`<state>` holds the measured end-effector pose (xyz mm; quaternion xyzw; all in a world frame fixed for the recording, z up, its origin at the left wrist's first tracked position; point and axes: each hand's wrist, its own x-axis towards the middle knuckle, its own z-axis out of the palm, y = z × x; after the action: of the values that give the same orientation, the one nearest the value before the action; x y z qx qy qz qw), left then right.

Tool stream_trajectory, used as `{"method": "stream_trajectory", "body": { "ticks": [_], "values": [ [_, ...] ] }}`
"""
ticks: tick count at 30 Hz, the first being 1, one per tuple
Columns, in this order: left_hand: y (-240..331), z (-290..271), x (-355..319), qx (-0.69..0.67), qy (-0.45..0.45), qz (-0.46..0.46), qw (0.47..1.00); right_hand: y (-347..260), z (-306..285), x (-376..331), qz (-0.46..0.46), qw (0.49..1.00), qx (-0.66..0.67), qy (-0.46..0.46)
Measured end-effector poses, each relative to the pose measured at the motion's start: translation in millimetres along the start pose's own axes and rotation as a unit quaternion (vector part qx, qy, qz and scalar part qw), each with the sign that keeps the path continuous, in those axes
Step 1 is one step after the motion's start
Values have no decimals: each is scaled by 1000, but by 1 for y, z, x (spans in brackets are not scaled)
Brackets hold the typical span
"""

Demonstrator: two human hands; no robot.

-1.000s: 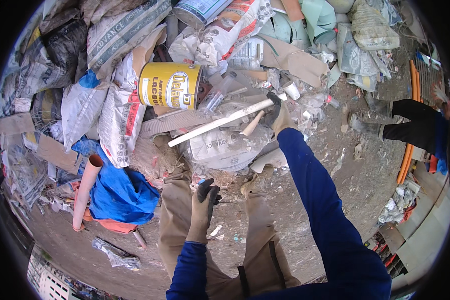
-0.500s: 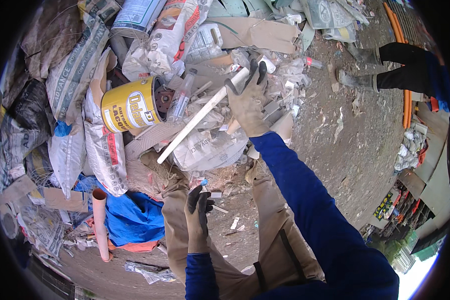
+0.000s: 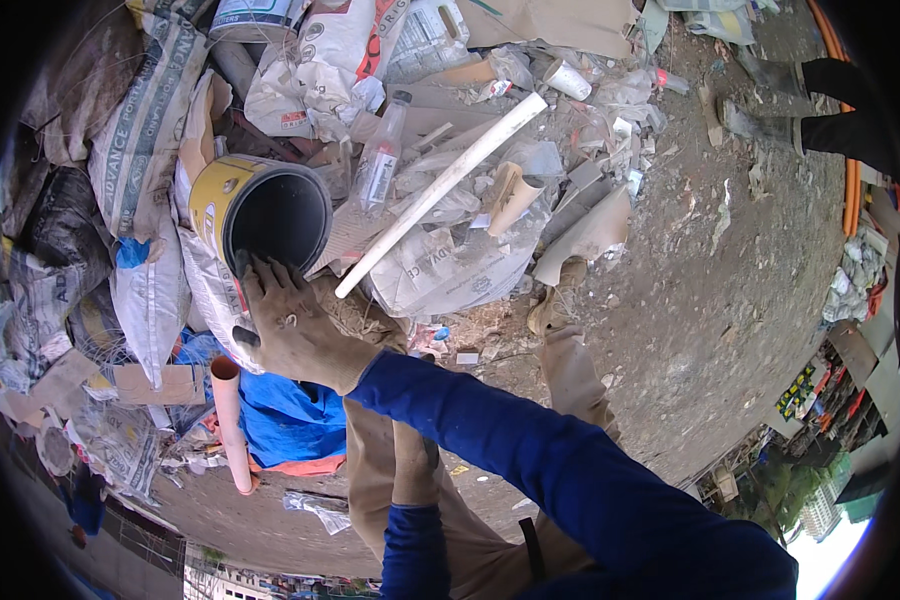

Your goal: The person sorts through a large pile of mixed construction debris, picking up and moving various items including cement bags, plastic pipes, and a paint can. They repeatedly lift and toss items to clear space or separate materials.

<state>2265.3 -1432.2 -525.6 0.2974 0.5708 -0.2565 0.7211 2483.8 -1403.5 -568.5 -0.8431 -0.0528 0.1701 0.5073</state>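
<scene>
My right hand [image 3: 300, 330], in a tan glove with dark fingers, reaches across to the left. Its fingers are stretched out at the lower rim of a yellow metal can [image 3: 208, 195], with the thumb apart. The can lies on its side, its dark mouth toward me. Below my right sleeve shows the gloved wrist of my left hand [image 3: 413, 465]. Its fingers are mostly hidden behind my right forearm; a small blue thing [image 3: 441, 333] shows just above the sleeve. A white pipe [image 3: 440, 195] lies slanted across the scrap, touched by neither hand.
A clear plastic bottle [image 3: 380, 155] lies beside the can. Paper sacks [image 3: 145, 150] and plastic waste heap up at the left. A pink pipe [image 3: 230, 425] stands by a blue tarp [image 3: 290, 420]. Another person's boots [image 3: 760, 125] are at the far right.
My right hand has left the white pipe and moved left to the can. The can has turned its mouth toward me, and the brown piece inside no longer shows. My left fingers have become covered.
</scene>
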Motion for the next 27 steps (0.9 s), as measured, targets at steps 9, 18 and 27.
{"method": "stream_trajectory", "body": {
  "ticks": [9,18,27],
  "values": [
    [39,26,-11,131,-34,74,988,17,-31,-8,0,987,-24,-157],
    [74,24,-19,103,-13,81,991,52,-145,120,126,986,-77,-82],
    [115,12,-13,-77,193,236,949,1,-33,-13,-75,958,-108,-255]
  ]
}}
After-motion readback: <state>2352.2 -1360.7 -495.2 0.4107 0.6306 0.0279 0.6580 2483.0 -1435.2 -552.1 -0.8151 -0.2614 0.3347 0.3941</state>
